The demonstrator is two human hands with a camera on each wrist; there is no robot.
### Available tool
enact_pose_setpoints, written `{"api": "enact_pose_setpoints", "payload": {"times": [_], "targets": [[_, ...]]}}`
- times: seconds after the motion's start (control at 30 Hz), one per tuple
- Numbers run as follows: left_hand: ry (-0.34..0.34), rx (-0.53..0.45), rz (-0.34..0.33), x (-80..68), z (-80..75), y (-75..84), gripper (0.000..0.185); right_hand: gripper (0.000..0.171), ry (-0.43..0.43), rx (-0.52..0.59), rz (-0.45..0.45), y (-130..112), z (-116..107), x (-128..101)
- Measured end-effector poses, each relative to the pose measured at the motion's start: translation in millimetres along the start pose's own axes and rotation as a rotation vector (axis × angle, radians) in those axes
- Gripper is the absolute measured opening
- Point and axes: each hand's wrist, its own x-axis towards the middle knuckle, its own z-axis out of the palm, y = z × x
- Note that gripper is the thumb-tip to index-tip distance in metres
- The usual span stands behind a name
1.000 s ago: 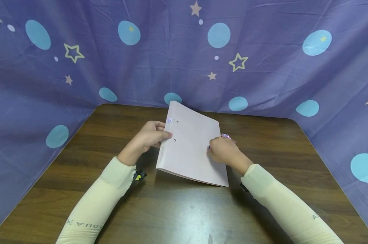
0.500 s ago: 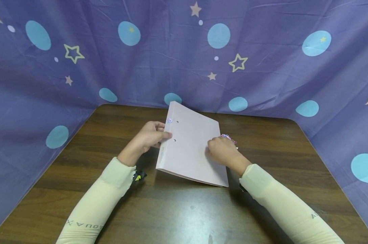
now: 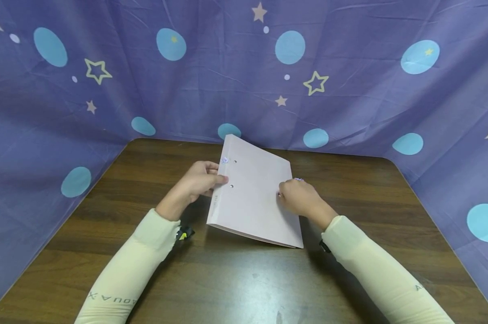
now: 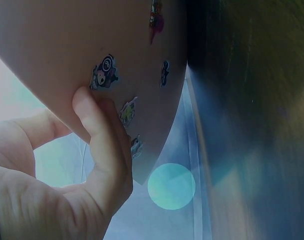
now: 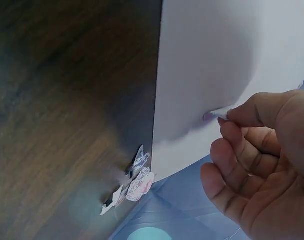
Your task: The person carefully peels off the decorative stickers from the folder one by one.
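Note:
A pale file folder (image 3: 256,193) with two rivets near its spine stands tilted above the table. My left hand (image 3: 199,181) grips it by the spine, thumb on the front cover and fingers behind. In the left wrist view several small cartoon stickers (image 4: 105,73) show on the cover's other face. My right hand (image 3: 302,198) is over the right part of the front cover. In the right wrist view its thumb and forefinger pinch a small sticker (image 5: 219,113), whose tip touches or nearly touches the cover. One shiny sticker (image 3: 225,159) is on the spine.
Several loose cut-out stickers (image 5: 137,182) lie on the brown wooden table (image 3: 244,279) just past the folder's right edge. A purple curtain (image 3: 244,81) with stars and blue dots hangs round the table's back and sides.
My right hand shifted slightly left over the cover, then back to the right, and now hides more of the loose stickers. The left hand and the folder have stayed in place.

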Motion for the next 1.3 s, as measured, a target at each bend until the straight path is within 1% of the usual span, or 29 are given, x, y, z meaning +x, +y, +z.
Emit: {"api": "enact_pose_setpoints", "payload": {"times": [0.1,0.23,0.33,0.6,0.8,0.97,1.13,1.3], "targets": [[-0.003,0.004,0.002,0.0,-0.3,-0.2,0.046,0.025,0.004,0.073,0.006,6.0,-0.1,-0.5],[-0.004,0.003,0.003,-0.9,0.1,0.2,0.047,0.021,0.018,0.160,0.008,13.6,-1.7,-1.7],[-0.001,0.000,0.003,-1.5,0.4,0.7,0.047,0.019,0.026,0.193,0.004,17.8,-3.1,-2.1],[0.000,0.010,0.003,-1.0,0.2,0.9,0.048,0.018,0.054,0.222,0.060,28.2,-4.9,-3.1],[0.003,0.012,-0.007,-1.6,0.5,1.3,0.046,0.027,0.068,0.196,0.094,37.3,-9.8,-3.6],[0.005,0.010,-0.004,-1.4,0.6,1.7,0.044,0.022,0.089,0.138,0.127,49.8,-15.1,-4.4],[0.000,0.012,0.004,-1.0,0.2,1.5,0.046,0.019,0.051,0.044,0.182,63.2,-16.7,-7.1],[0.000,0.015,0.003,-1.1,0.1,1.1,0.045,0.015,-0.014,0.011,0.241,73.0,-14.5,-9.3]]}}
